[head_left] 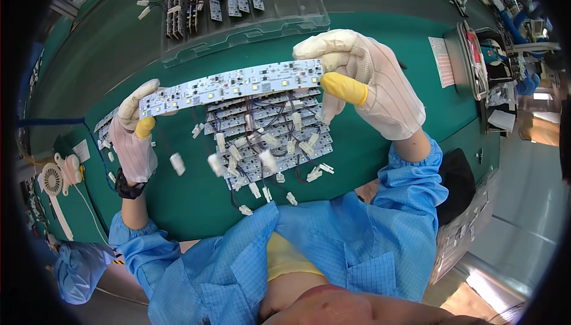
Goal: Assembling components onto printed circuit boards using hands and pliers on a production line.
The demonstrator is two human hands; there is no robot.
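Note:
Between my gloved hands a long white LED circuit board [232, 86] is held up, its right end slightly higher than its left. My left hand [135, 117] pinches the left end, with a yellow fingertip in front. At the right end my right hand [360, 81] grips the board between its yellow-tipped thumb and the fingers behind. Wires with white connectors, somewhat blurred, dangle below. Under the raised board lies a stack of similar LED boards [306, 137] on the green mat, partly hidden by it, with white plugs spread over and in front.
A clear plastic tray [250, 33] with several upright boards stands at the back. More boards [106, 127] lie at the left behind my left hand, near a small fan [52, 177]. A printed sheet [442, 62] and a metal-edged bin [471, 57] are at the right.

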